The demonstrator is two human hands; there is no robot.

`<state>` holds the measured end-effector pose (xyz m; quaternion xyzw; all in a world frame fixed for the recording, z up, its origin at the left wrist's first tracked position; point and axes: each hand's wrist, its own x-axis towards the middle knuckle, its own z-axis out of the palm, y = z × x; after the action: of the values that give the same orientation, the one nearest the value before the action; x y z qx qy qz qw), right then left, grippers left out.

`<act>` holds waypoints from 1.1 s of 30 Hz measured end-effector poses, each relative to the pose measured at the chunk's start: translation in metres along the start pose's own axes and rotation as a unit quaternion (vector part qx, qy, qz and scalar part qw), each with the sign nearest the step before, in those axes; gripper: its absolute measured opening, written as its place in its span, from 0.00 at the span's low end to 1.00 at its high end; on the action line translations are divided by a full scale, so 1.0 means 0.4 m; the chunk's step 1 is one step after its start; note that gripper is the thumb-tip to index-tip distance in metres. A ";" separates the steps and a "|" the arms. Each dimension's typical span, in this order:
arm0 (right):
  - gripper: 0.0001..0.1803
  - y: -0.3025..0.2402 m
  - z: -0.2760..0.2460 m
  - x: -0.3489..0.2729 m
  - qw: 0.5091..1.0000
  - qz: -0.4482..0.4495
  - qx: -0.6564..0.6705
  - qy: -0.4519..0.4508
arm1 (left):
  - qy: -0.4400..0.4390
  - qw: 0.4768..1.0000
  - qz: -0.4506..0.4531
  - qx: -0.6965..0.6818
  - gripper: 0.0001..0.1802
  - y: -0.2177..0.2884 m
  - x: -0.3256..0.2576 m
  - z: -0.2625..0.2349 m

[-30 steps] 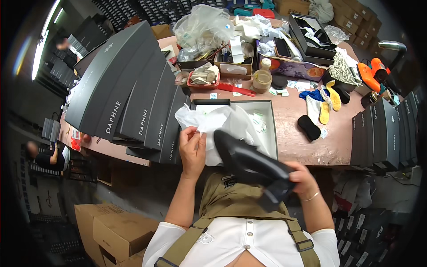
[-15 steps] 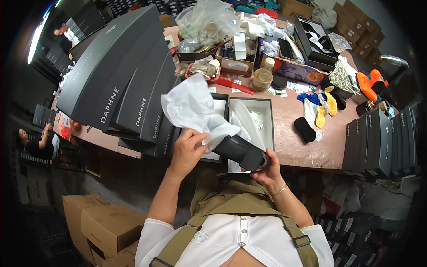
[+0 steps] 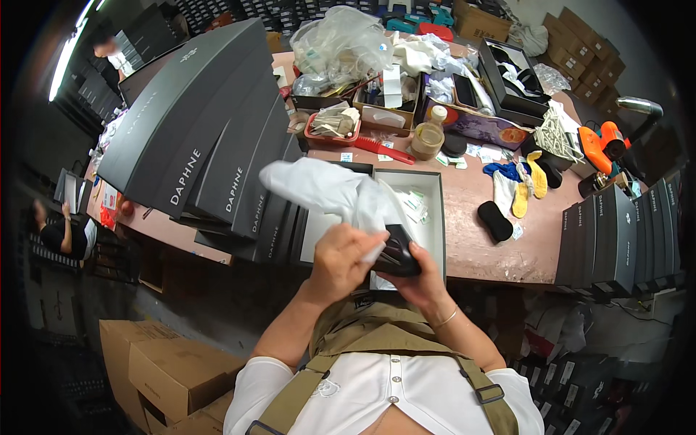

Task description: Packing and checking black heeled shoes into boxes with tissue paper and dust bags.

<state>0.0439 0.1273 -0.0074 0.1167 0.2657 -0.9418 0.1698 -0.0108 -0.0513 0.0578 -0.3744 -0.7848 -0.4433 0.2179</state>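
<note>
- Over the near edge of the pink worktop [image 3: 500, 261], the person's two hands are working close together, just in front of an open shoebox [image 3: 438, 232].
- The left hand [image 3: 337, 262] is keeping its grip closed on white tissue paper [image 3: 326, 187], the fingers looking slightly blurred to me.
- The right hand [image 3: 423, 281] is wrapping its grip around a black shoe [image 3: 397, 246], holding it above the box's near side.
- The tissue paper is covering part of the shoe and trailing off toward the left; how far it is reaching I can't tell.
- Inside the box's right half, small white packets [image 3: 415, 206] are lying.
- To the left, dark shoeboxes [image 3: 243, 163] are leaning in a tall stack; to the right, more are standing in a row [image 3: 616, 239].
- Behind the open box, a red comb [image 3: 384, 149] is lying beside a bottle [image 3: 428, 139].
- Right of it, a black pad [image 3: 495, 221] is resting near yellow pieces [image 3: 520, 199].
</note>
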 end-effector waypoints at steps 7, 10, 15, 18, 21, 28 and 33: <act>0.24 -0.035 0.008 -0.051 0.999 0.014 -0.039 0.017 | 0.043 0.980 -0.194 -0.030 0.11 -0.061 0.019 -0.002; 0.23 -0.029 0.016 -0.047 0.998 0.010 -0.020 0.066 | 0.033 0.985 -0.152 -0.074 0.09 -0.066 0.002 0.017; 0.25 -0.037 0.012 -0.040 0.998 0.009 -0.040 0.055 | -0.023 0.946 -0.246 -0.208 0.12 -0.070 -0.050 0.031; 0.25 -0.039 0.012 -0.038 0.998 0.012 -0.040 0.054 | -0.024 0.950 -0.232 -0.209 0.14 -0.047 -0.052 0.034; 0.25 -0.035 0.019 -0.036 0.997 0.005 -0.045 0.057 | -0.003 0.937 -0.263 -0.229 0.15 -0.040 -0.070 0.049; 0.23 -0.034 0.051 -0.047 0.994 -0.038 -0.082 0.064 | 0.109 0.810 -0.351 -0.458 0.19 -0.025 -0.139 0.097; 0.21 -0.028 0.044 -0.038 0.996 -0.028 -0.053 0.059 | 0.111 0.825 -0.334 -0.442 0.19 -0.026 -0.153 0.090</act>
<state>0.0514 0.1307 0.0174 0.1552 0.3282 -0.9222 0.1332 0.0190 -0.0479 -0.0073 -0.0944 -0.5527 -0.8267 -0.0466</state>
